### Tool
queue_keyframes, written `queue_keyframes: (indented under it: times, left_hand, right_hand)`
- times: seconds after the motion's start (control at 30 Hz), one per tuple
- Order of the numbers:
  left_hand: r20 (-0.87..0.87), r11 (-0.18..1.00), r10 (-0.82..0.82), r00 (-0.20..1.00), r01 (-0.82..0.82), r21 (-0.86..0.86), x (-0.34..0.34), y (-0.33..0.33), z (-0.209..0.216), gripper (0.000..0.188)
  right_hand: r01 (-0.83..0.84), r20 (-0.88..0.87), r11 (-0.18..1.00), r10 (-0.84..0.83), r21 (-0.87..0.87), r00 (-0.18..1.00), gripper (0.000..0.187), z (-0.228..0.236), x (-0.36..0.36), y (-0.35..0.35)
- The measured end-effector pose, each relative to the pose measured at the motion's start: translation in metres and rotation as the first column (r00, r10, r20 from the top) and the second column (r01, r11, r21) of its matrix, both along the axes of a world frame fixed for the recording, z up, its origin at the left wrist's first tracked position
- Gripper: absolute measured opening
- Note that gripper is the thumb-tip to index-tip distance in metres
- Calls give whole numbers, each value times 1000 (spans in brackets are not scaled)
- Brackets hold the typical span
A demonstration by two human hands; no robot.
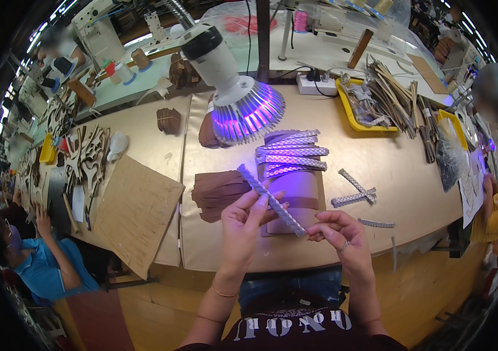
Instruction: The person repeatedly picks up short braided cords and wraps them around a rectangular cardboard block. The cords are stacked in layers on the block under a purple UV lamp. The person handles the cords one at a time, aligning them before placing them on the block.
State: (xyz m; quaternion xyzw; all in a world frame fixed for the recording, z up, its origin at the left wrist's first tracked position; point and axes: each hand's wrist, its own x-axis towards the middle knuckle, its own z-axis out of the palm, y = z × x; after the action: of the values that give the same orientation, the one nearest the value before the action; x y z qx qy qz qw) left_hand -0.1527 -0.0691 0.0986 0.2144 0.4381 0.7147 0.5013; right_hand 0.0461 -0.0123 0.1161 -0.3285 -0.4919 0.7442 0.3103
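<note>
Grey braided strip (272, 202) slants above table (413, 175); left hand (239, 226), grip closed on its middle; right hand (345, 237), grip pinching its lower end; purple-lit lamp (247, 114) near more strips (293, 153).

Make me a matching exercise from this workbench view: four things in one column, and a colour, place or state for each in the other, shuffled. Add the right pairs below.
Things
1. Lamp
2. Tray beside the white power strip
3. Slanting braided strip
4. Flat board

Descriptions
A. Tan, lying at the left of the brown strips
B. Held in the left hand, its lower end at the fingertips of the right hand
C. Lit, with a violet glow
D. Bright yellow

Pairs: 1-C, 2-D, 3-B, 4-A
</note>
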Motion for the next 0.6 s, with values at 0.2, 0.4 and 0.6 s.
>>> queue_keyframes:
  times: [0.2, 0.4, 0.6]
  left_hand:
    - [-23, 998, -45, 999, 44, -44, 6, 8, -1, 35]
    - [-43, 1000, 0, 999, 1, 24, 5, 15, -4, 36]
    - [107, 995, -103, 989, 101, 22, -8, 19, -13, 35]
  right_hand:
    - [-71, 152, 985, 46, 158, 987, 34, -2, -15, -2]
    - [-75, 343, 522, -438, 849, 831, 27, 1, -18, 5]
    - [-186, 262, 195, -519, 963, 814, 34, 3, -7, 15]
